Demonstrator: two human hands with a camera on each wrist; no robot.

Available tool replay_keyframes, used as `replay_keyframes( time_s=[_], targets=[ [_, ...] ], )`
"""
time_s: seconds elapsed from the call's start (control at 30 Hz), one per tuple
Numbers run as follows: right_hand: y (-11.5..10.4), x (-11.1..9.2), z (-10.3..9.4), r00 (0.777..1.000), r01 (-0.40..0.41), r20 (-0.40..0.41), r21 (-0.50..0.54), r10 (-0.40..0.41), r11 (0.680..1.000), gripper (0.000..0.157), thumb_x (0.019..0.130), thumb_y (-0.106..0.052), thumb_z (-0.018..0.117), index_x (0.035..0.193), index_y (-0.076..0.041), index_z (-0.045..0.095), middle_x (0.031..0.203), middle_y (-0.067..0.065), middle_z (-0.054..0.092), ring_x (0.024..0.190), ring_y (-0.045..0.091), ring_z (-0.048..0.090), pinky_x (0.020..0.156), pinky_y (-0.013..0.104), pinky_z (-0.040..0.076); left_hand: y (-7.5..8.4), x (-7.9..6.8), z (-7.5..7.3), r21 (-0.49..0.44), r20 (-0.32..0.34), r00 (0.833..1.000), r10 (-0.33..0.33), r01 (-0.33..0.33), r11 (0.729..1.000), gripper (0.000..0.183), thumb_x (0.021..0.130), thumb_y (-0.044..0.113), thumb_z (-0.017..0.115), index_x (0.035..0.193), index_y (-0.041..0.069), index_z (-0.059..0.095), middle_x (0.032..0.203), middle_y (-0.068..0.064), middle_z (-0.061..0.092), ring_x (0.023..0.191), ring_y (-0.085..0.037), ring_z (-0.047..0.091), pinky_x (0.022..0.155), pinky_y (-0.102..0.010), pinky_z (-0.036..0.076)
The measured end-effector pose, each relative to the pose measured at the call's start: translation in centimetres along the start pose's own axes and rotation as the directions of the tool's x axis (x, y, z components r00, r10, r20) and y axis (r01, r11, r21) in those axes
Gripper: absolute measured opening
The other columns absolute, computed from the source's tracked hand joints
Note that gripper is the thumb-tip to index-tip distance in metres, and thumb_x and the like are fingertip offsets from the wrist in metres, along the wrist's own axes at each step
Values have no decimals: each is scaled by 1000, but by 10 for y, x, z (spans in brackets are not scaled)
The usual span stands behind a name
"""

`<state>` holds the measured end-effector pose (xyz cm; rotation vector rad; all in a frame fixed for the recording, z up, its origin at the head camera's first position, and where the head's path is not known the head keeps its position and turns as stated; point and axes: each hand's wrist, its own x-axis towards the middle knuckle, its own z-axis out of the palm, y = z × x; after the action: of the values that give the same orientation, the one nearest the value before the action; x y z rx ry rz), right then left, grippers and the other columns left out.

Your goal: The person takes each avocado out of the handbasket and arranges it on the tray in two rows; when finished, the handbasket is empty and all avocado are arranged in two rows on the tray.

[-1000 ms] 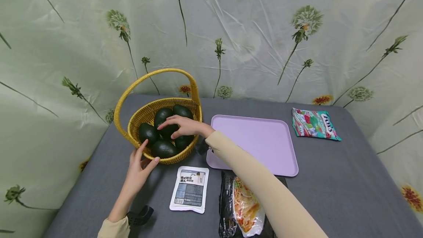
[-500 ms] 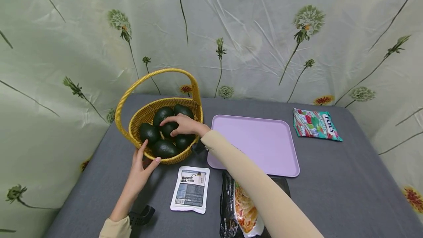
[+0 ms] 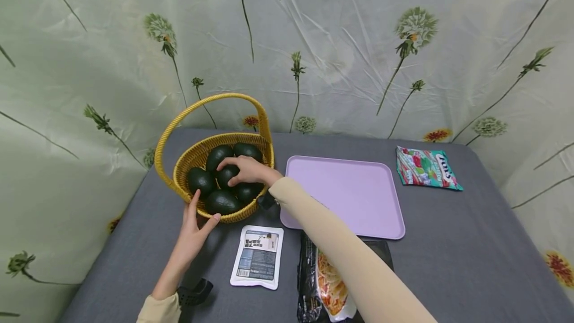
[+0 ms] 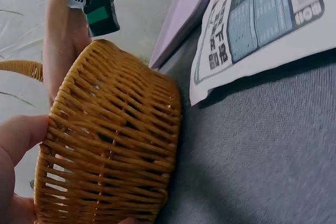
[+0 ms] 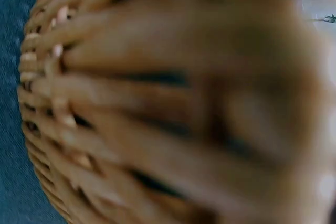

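Note:
Several dark green avocados point(image 3: 222, 202) lie in a yellow woven basket point(image 3: 242, 213) with a tall arched handle. Over the basket, my right hand point(image 3: 248, 169) reaches in from the right, thumb and fingers curled round the middle avocado point(image 3: 226, 176). My left hand point(image 3: 192, 231) holds the near side of the basket, its thumb and index finger spread along the rim. Up close in the left wrist view, the wicker wall point(image 4: 110, 135) shows fingers at its edge. Blurred weave point(image 5: 131, 98) fills most of the right wrist view, which hides the right fingers.
Right of the basket lies a flat lilac tray point(image 3: 350, 193). A white pouch point(image 3: 257, 257) sits in front of the basket, and a black noodle packet point(image 3: 332, 283) lies partly under the right forearm. A teal snack bag point(image 3: 427, 168) is at the back right of the grey table point(image 3: 471, 243).
My right hand has sunk a little farther into the basket, its thumb and fingers closing round the middle avocado. The left hand stays at the basket's near rim.

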<state>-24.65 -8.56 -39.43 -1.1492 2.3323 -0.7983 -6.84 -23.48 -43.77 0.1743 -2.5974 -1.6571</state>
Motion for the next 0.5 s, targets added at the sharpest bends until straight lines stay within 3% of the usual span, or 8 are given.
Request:
replay_keyframes(
  time_s=[0.27, 0.4, 0.5],
  targets=[
    [3, -11, -9, 988, 78, -144, 176, -52, 981, 42, 90, -17, 68, 130, -15, 55, 134, 6, 51, 114, 19, 51, 90, 29, 41, 1, 1, 3, -19, 10, 1000, -11, 11, 1000, 81, 98, 20, 56, 154, 12, -2, 154, -23, -7, 139, -43, 4, 104, -63, 15],
    [7, -30, -25, 980, 129, -181, 259, -83, 957, 41, 92, -17, 66, 131, -14, 53, 136, 4, 48, 113, 17, 51, 88, 29, 43, 3, 0, 2, -33, 18, 999, -40, 41, 999, 83, 98, 19, 56, 154, 12, -4, 154, -23, -10, 140, -42, -2, 105, -64, 12],
    [16, -50, -39, 975, 131, -211, 321, -64, 938, 41, 92, -19, 65, 131, -16, 53, 139, 1, 45, 120, 17, 45, 87, 31, 43, 3, -1, 1, -42, 24, 998, -64, 65, 997, 84, 98, 20, 56, 154, 12, -5, 154, -23, -12, 140, -41, -4, 105, -63, 10]
  ],
)
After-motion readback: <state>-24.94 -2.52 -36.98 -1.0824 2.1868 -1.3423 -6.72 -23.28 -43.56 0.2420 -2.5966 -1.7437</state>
